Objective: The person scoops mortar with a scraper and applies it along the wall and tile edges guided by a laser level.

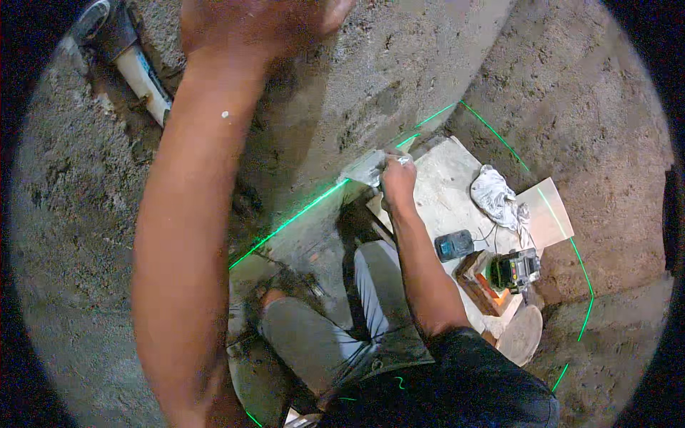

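My left hand (250, 25) is raised against the rough grey wall (314, 128) at the top. Its thumb stretches out to the right, while the other fingers are cut off by the upper edge. Lower and to the right, my right hand (399, 180) is closed on a pale, flat, thin-looking piece (365, 169) whose exact kind I cannot make out. That piece lies against the wall, right on the bright green laser line (303, 215). Behind the right hand is a light board (442, 167).
On the board lie a crumpled white cloth (494, 196), a blue-black battery-like box (454, 246) and a laser level (517, 271) on a wooden block (477, 285). A round disc (521, 335) sits nearer me. A pale-handled tool (143, 82) is at upper left.
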The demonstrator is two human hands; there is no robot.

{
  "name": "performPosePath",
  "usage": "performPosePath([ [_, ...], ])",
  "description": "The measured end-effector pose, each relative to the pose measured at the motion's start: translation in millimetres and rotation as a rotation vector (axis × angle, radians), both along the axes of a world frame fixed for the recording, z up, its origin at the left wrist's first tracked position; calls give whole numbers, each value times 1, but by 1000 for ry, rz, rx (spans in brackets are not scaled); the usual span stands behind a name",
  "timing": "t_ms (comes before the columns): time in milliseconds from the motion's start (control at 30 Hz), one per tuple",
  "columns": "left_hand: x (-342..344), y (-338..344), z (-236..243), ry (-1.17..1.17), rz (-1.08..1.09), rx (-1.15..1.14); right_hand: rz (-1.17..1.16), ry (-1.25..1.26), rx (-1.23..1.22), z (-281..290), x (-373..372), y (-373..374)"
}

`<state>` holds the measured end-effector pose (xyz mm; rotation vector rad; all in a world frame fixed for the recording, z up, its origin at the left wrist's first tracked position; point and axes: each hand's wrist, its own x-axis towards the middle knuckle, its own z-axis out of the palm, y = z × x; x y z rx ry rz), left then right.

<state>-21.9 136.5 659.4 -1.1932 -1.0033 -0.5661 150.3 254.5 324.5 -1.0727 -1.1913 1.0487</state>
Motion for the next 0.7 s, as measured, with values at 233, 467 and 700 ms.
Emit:
performPosePath([
  [233, -1, -1, -2, -8, -39, -7, -75, 55, -44, 28, 21, 7],
  [467, 0, 0, 0, -7, -35, -14, -135, -338, 138, 11, 7, 20],
  [700, 3, 0, -2, -12, -16, -16, -239, -16, 54, 5, -1, 22],
])
